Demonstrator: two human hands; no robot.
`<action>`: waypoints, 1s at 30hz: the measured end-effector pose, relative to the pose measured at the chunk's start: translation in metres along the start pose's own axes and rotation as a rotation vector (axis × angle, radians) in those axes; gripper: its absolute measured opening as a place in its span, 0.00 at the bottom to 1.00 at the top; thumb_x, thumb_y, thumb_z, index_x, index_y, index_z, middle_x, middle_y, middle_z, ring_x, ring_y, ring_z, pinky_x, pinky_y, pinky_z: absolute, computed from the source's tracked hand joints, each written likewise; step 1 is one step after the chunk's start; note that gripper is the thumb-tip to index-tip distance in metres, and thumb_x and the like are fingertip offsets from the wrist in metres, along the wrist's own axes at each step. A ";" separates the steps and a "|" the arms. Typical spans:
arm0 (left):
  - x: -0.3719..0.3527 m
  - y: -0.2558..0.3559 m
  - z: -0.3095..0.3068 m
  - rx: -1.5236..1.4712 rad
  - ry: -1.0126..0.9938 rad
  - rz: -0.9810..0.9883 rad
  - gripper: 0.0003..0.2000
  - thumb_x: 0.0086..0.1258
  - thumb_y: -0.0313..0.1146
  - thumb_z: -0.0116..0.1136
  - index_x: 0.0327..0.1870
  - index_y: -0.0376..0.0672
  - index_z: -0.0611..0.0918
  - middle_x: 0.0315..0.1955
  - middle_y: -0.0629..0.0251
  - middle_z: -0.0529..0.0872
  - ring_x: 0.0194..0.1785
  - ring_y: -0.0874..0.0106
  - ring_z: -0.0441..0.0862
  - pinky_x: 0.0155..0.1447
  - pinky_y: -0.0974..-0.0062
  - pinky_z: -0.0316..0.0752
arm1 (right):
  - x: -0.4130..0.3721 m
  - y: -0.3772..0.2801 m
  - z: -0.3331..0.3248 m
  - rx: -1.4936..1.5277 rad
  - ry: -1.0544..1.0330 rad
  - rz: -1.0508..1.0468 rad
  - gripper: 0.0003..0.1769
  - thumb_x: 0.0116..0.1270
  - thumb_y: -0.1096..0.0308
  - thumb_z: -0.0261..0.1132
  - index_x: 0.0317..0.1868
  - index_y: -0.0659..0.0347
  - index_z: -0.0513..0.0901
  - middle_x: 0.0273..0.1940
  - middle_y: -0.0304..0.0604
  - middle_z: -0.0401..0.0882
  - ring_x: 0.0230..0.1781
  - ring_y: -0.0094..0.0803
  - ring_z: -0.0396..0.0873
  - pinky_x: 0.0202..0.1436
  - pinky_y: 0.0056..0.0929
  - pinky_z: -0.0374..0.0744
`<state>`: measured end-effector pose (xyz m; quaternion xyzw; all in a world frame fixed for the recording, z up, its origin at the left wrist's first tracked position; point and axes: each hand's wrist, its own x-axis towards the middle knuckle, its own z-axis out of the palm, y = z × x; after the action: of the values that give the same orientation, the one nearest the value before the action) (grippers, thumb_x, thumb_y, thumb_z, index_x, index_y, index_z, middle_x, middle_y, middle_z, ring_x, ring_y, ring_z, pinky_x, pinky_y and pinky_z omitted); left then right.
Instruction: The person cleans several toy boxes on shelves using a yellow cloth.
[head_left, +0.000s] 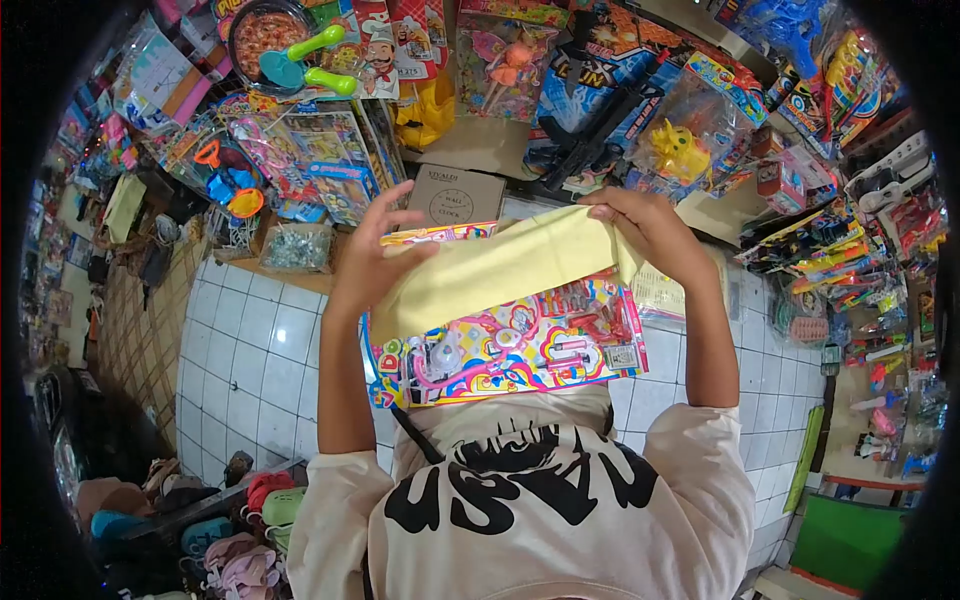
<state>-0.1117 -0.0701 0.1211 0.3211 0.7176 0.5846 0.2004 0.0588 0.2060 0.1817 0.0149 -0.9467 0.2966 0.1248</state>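
A pale yellow cloth (500, 262) is stretched between my two hands, above a colourful toy package (510, 350) that rests at my lap. The package has a pink stethoscope-like toy and other small plastic pieces on its card. At the cloth's left end is my left hand (385, 250), its fingers spread and raised, with the palm side near the cloth. My right hand (640, 225) pinches the cloth's upper right corner between thumb and fingers. The lower part of the cloth covers the package's upper portion.
A brown wall clock box (457, 197) stands just beyond the cloth. Packaged toys hang and stand ahead, including a toy gun (590, 130) and a yellow toy (678, 150). Shoes (235, 540) lie at lower left. A green panel (845, 540) is at lower right.
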 end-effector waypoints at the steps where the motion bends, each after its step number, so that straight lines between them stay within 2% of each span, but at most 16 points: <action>1: 0.003 0.005 -0.004 -0.007 0.008 -0.048 0.29 0.61 0.24 0.63 0.64 0.41 0.67 0.48 0.61 0.78 0.54 0.74 0.75 0.58 0.77 0.70 | 0.000 0.000 0.002 0.027 0.003 0.048 0.12 0.69 0.67 0.56 0.48 0.64 0.77 0.38 0.49 0.81 0.39 0.41 0.80 0.44 0.32 0.75; 4: 0.009 0.011 -0.008 -0.161 -0.014 -0.017 0.29 0.54 0.27 0.70 0.59 0.45 0.73 0.47 0.64 0.74 0.47 0.78 0.74 0.55 0.77 0.69 | 0.000 0.010 0.007 0.102 0.042 0.018 0.16 0.68 0.64 0.58 0.52 0.61 0.73 0.44 0.51 0.77 0.45 0.48 0.78 0.47 0.36 0.75; 6: 0.009 0.014 -0.013 -0.192 -0.103 0.057 0.27 0.52 0.27 0.71 0.55 0.44 0.75 0.48 0.66 0.71 0.48 0.79 0.73 0.53 0.77 0.70 | -0.006 0.006 0.003 -0.070 -0.008 -0.046 0.18 0.64 0.66 0.61 0.53 0.58 0.72 0.48 0.51 0.72 0.49 0.49 0.75 0.48 0.36 0.75; 7: 0.004 0.023 -0.012 -0.187 -0.162 0.019 0.26 0.47 0.27 0.74 0.50 0.46 0.77 0.46 0.65 0.70 0.47 0.74 0.75 0.50 0.74 0.73 | -0.009 0.005 0.003 -0.170 -0.028 -0.056 0.19 0.61 0.67 0.62 0.53 0.56 0.72 0.49 0.51 0.70 0.50 0.49 0.74 0.48 0.37 0.75; 10: 0.000 0.030 -0.009 0.686 -0.219 0.417 0.26 0.43 0.26 0.73 0.48 0.48 0.77 0.44 0.62 0.70 0.46 0.65 0.77 0.51 0.74 0.72 | -0.014 0.004 0.012 -0.494 -0.079 -0.045 0.24 0.53 0.71 0.65 0.52 0.54 0.71 0.52 0.50 0.64 0.52 0.48 0.71 0.48 0.39 0.75; 11: -0.001 0.034 -0.005 0.709 -0.226 0.366 0.22 0.47 0.23 0.68 0.45 0.49 0.77 0.43 0.59 0.72 0.44 0.57 0.77 0.49 0.69 0.73 | -0.012 0.010 0.017 -0.524 -0.054 -0.021 0.25 0.48 0.74 0.65 0.50 0.56 0.72 0.49 0.49 0.68 0.50 0.46 0.72 0.49 0.40 0.74; 15: 0.020 0.038 -0.009 0.884 -0.035 0.437 0.18 0.53 0.19 0.53 0.47 0.46 0.77 0.42 0.60 0.76 0.45 0.54 0.77 0.47 0.62 0.72 | -0.003 0.025 0.012 -0.532 0.147 -0.163 0.21 0.51 0.76 0.61 0.48 0.56 0.76 0.45 0.45 0.72 0.49 0.44 0.72 0.50 0.38 0.73; 18: 0.017 0.065 -0.007 0.999 0.219 0.547 0.19 0.55 0.21 0.53 0.49 0.48 0.77 0.44 0.61 0.77 0.48 0.55 0.76 0.53 0.60 0.68 | -0.002 0.008 -0.002 -0.511 0.336 -0.205 0.19 0.53 0.76 0.59 0.48 0.55 0.78 0.45 0.43 0.76 0.50 0.42 0.72 0.51 0.36 0.72; 19: 0.007 0.069 -0.005 0.990 0.279 0.591 0.25 0.52 0.20 0.50 0.54 0.52 0.76 0.52 0.61 0.74 0.56 0.55 0.70 0.60 0.47 0.58 | -0.006 -0.002 -0.008 -0.516 0.388 -0.223 0.19 0.53 0.75 0.59 0.48 0.55 0.78 0.46 0.43 0.76 0.50 0.41 0.72 0.51 0.36 0.72; 21: -0.015 0.066 0.005 1.173 0.376 0.563 0.28 0.52 0.20 0.49 0.59 0.53 0.74 0.60 0.60 0.68 0.65 0.48 0.59 0.63 0.36 0.45 | -0.019 -0.010 -0.010 -0.508 0.421 -0.243 0.21 0.54 0.75 0.59 0.50 0.54 0.79 0.50 0.42 0.78 0.50 0.40 0.74 0.54 0.37 0.70; 22: -0.029 0.062 0.009 1.265 0.427 0.546 0.30 0.52 0.19 0.49 0.61 0.53 0.73 0.64 0.59 0.65 0.69 0.44 0.53 0.65 0.30 0.39 | -0.030 -0.013 -0.008 -0.499 0.326 -0.238 0.21 0.54 0.76 0.59 0.50 0.54 0.79 0.51 0.42 0.77 0.51 0.40 0.74 0.55 0.39 0.69; 24: -0.065 0.037 0.023 1.338 0.205 0.276 0.34 0.52 0.19 0.48 0.66 0.54 0.68 0.72 0.59 0.52 0.73 0.38 0.34 0.61 0.24 0.24 | -0.059 -0.013 0.003 -0.365 0.059 -0.174 0.23 0.52 0.78 0.58 0.51 0.54 0.79 0.55 0.43 0.76 0.55 0.40 0.73 0.59 0.41 0.67; 27: -0.106 -0.024 0.034 1.154 -0.307 0.035 0.36 0.54 0.24 0.51 0.69 0.54 0.63 0.73 0.52 0.44 0.72 0.37 0.29 0.62 0.26 0.23 | -0.098 -0.008 0.054 -0.188 -0.303 0.034 0.23 0.59 0.77 0.55 0.57 0.57 0.75 0.62 0.47 0.71 0.63 0.40 0.68 0.69 0.44 0.59; 28: -0.116 -0.048 0.032 1.177 -0.456 0.016 0.35 0.57 0.29 0.55 0.70 0.54 0.61 0.73 0.50 0.42 0.72 0.37 0.29 0.63 0.28 0.23 | -0.116 0.008 0.078 -0.234 -0.468 0.051 0.25 0.61 0.73 0.57 0.61 0.56 0.72 0.64 0.47 0.68 0.67 0.41 0.63 0.72 0.45 0.54; 29: -0.123 -0.054 0.032 1.044 -0.525 -0.072 0.36 0.56 0.35 0.58 0.70 0.53 0.61 0.73 0.49 0.42 0.73 0.38 0.29 0.63 0.28 0.24 | -0.132 0.021 0.097 -0.034 -0.588 0.184 0.28 0.62 0.66 0.60 0.64 0.57 0.70 0.65 0.46 0.67 0.70 0.41 0.59 0.73 0.47 0.51; 30: -0.127 -0.058 0.031 0.908 -0.591 -0.158 0.37 0.56 0.41 0.61 0.70 0.52 0.61 0.73 0.48 0.41 0.73 0.38 0.28 0.64 0.29 0.25 | -0.140 0.015 0.097 -0.063 -0.697 0.184 0.30 0.62 0.61 0.63 0.64 0.57 0.69 0.65 0.48 0.66 0.69 0.42 0.60 0.72 0.45 0.54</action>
<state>-0.0135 -0.1422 0.0467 0.4710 0.8329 0.0839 0.2781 0.1709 0.1567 0.0617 0.0259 -0.9385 0.2542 -0.2323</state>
